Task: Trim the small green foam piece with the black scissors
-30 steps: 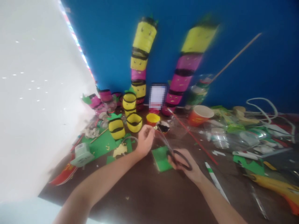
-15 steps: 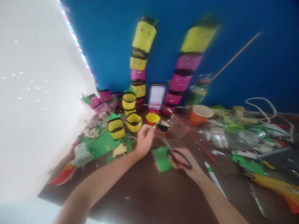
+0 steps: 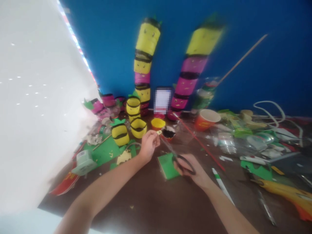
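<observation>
The left hand (image 3: 149, 145) pinches a small yellow piece (image 3: 159, 132) near the blade tips of the scissors (image 3: 174, 156), grasped by the right hand (image 3: 191, 169). Cutting appears underway; the leaf-crowned yellow cup (image 3: 120, 134) looks finished, the piece unattached.

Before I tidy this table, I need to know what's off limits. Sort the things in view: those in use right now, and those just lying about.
In use, it seems:
- scissors, in the right hand
- small yellowish piece, in the left hand

Apparently just lying about:
- marker
- red stick
- paper cup
- yellow tool
</observation>
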`<state>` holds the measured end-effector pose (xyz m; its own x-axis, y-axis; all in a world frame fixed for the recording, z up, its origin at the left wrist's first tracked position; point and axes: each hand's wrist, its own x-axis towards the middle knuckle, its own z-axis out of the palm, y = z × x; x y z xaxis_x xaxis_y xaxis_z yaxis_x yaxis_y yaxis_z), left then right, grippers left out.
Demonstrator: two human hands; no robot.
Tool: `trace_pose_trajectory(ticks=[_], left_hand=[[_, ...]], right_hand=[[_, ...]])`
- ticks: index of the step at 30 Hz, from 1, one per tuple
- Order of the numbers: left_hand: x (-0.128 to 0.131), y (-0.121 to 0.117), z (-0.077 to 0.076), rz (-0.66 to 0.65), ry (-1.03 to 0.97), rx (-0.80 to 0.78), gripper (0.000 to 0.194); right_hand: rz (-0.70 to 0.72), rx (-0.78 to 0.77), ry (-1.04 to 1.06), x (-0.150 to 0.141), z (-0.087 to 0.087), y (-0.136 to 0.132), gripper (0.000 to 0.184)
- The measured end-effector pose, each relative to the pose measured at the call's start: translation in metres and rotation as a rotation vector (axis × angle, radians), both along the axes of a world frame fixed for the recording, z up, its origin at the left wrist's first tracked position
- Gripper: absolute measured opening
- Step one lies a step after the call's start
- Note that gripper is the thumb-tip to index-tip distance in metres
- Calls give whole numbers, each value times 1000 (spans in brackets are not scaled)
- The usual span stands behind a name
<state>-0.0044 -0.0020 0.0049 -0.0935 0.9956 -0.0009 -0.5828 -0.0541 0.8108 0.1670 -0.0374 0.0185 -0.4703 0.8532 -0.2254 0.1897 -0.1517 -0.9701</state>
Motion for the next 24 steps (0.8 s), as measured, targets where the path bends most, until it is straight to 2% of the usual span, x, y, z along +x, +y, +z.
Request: trace_pose_trajectory(ticks=[4,7,13,24], left_hand=[[0,-4,-2,-149,7,33,15],[0,-5,-4,-200,48,43,16],[0,-6,-7,-163,142,26,20],[0,-7,-6,-164,208,26,20]], right_hand=[[-21,8,10,-2,0,0,54],[-41,4,11,-5,3,-1,52],[-48,34,-35,-8,8,-1,51],[-70,-10,4,-8,3,-3,50]])
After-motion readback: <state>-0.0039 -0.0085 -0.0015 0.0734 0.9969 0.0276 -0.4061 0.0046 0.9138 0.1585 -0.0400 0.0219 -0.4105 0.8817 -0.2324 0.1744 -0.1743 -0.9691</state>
